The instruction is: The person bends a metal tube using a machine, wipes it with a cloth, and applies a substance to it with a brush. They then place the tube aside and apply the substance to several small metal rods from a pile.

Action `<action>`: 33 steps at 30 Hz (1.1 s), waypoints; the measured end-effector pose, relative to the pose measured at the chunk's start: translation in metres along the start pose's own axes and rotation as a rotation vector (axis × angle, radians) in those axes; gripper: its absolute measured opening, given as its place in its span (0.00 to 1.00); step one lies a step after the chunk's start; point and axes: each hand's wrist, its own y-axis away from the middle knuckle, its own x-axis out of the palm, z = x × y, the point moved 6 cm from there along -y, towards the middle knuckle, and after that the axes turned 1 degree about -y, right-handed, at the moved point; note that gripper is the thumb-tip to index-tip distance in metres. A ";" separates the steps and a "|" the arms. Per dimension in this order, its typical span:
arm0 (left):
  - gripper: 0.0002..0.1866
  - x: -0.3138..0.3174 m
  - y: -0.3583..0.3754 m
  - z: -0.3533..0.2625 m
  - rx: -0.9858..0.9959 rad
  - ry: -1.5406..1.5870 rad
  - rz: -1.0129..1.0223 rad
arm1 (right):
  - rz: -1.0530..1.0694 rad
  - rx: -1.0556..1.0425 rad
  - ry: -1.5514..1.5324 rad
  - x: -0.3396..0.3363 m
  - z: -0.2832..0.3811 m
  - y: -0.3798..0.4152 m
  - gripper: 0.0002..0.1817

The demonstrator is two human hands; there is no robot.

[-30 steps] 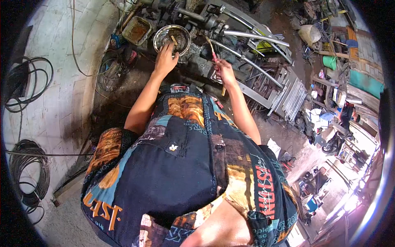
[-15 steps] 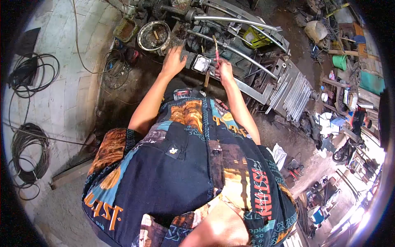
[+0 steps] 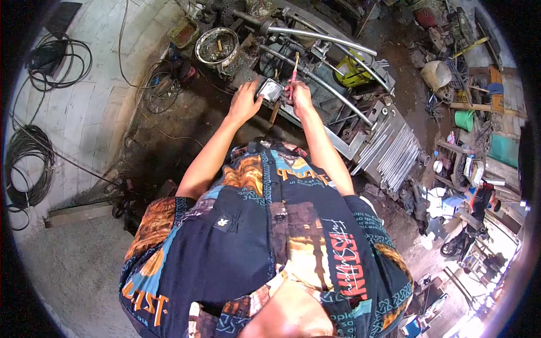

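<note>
A small square tray (image 3: 271,90) with pale contents sits at the near edge of the metal bench. My left hand (image 3: 245,103) is at its left side, thumb close to the tray's edge and fingers extended over the bench. Just right of the tray, my right hand (image 3: 298,97) is closed around a red-handled brush (image 3: 294,75), its light tip pointing away from me. A wooden stick (image 3: 275,112) juts toward me below the tray. Beyond the hands, long metal rods (image 3: 332,87) slant across the bench.
A round metal bowl (image 3: 217,45) stands behind my left hand. At the right lie many short metal rods (image 3: 397,163) on a plate. A yellow-green container (image 3: 353,69) is behind the long rods. Coiled cables (image 3: 29,166) lie at the left, a green bucket (image 3: 464,120) far right.
The view has shifted. My left hand has moved nearer to the tray, which now appears more tilted in the picture. My right hand still holds the brush.
</note>
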 end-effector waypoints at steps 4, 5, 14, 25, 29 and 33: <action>0.26 0.017 0.017 -0.001 -0.047 0.038 0.065 | -0.007 0.014 0.075 -0.001 0.005 0.002 0.10; 0.25 0.020 0.018 -0.002 -0.061 0.055 0.072 | -0.010 0.021 0.112 -0.001 0.006 -0.001 0.10; 0.21 0.078 0.031 -0.004 -0.479 0.111 0.382 | 0.101 0.109 0.043 0.012 0.017 -0.073 0.08; 0.18 0.142 0.054 0.018 -0.608 0.199 0.279 | 0.082 0.112 0.101 0.034 0.010 -0.161 0.09; 0.17 0.140 0.062 0.014 -0.638 0.186 0.284 | 0.095 0.132 0.104 0.048 0.005 -0.170 0.06; 0.17 0.133 0.066 0.010 -0.658 0.281 0.252 | -0.004 0.014 0.466 0.043 -0.008 -0.185 0.16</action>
